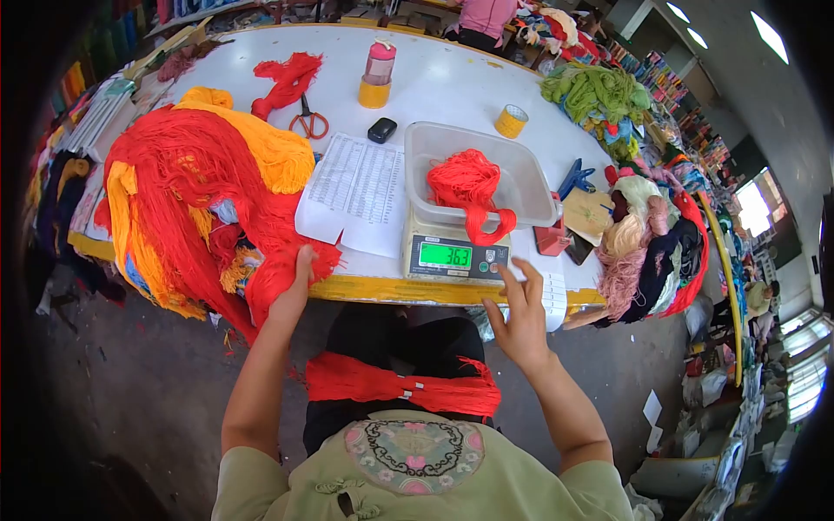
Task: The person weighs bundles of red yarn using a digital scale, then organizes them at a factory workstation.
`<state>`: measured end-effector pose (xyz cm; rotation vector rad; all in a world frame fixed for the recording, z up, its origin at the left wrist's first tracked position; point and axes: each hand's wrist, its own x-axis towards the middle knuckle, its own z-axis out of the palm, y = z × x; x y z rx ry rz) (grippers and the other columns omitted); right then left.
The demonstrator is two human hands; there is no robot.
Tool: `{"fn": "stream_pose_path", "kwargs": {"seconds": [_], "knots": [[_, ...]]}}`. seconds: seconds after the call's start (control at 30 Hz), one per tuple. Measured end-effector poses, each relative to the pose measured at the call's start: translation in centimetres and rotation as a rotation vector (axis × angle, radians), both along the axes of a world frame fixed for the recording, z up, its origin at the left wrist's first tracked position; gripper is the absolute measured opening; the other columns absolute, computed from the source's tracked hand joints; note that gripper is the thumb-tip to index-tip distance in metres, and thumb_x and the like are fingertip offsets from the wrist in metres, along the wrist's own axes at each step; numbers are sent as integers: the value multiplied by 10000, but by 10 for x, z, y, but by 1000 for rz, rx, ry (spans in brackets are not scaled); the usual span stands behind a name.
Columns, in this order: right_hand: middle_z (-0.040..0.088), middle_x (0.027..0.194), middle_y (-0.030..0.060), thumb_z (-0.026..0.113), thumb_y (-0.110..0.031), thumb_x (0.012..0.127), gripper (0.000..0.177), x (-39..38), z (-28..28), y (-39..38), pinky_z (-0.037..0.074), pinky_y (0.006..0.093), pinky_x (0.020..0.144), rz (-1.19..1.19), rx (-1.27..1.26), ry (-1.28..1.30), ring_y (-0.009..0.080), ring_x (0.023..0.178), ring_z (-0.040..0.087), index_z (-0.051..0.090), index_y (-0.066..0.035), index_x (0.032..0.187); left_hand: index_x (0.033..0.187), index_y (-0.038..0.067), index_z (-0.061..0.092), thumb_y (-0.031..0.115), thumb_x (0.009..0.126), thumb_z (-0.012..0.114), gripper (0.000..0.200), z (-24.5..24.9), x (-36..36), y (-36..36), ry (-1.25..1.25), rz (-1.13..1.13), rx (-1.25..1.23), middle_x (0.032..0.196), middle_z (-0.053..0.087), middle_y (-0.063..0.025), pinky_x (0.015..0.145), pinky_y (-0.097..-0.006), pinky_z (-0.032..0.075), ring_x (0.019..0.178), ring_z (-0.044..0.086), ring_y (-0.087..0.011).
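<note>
My left hand point(295, 285) is closed on the end of a red yarn hank point(195, 165) that hangs over the table's front edge. Yellow yarn point(282, 156) lies bundled with it. My right hand point(523, 323), its fingers spread and holding nothing, is just in front of the digital scale point(452, 269), whose green display reads 36.3. On the scale sits a translucent plastic tub point(532, 178). Inside it is a red yarn bundle point(460, 178), with one loop draped over the near rim. Another red hank point(400, 384) rests across my lap.
A printed sheet point(356, 191) lies left of the scale. Behind it are scissors point(309, 120), a black case point(382, 130) and a pink-lidded bottle point(380, 65). Yellow tape point(511, 122) and green yarn point(595, 95) lie farther back. Mixed yarns point(656, 243) hang off the right edge.
</note>
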<state>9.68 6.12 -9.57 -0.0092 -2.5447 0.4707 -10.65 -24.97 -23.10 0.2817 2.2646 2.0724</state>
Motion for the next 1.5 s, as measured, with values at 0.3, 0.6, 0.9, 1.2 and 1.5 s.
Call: {"fn": "stream_pose_path", "kwargs": {"seconds": [0.3,0.6,0.9,1.2,1.5], "knots": [[454,1322,194,732,-8,773,465,9,14,21,481,378,814,-40,13,15,304,970,557,588,-12,1214,867,2,618,330,991,568,354,112,112,-47,-173,-172,240,621,537,2,451,-213,281,483,402,-42],[432,1367,171,785,-61,703,518,-54,19,13,316,495,1022,-131,306,7,392,1237,403,607,-76,1190,1276,-65,543,225,978,552,416,193,154,-27,-137,-759,494,812,674,-113,413,-197,323,422,414,-43],[630,1024,54,692,-160,898,177,-21,18,-51,445,285,773,182,-1117,-371,148,894,569,656,-58,1038,1367,-8,489,441,1009,467,576,149,136,57,-325,-600,840,1504,380,-176,1163,-474,270,1427,325,-266],[595,917,-60,643,-131,951,232,-5,18,-82,392,188,630,410,-1439,-342,-7,700,452,617,-60,1170,1424,-47,415,410,1045,389,595,138,136,84,-279,-711,686,1507,388,-142,1164,-381,260,1388,371,-226],[615,938,-26,543,-161,1008,234,-1,17,-76,376,187,625,410,-1580,-398,-3,694,447,575,-57,1215,1428,-43,410,362,1065,350,547,133,134,80,-378,-702,730,1476,426,-136,1142,-363,299,1350,415,-206]]}}
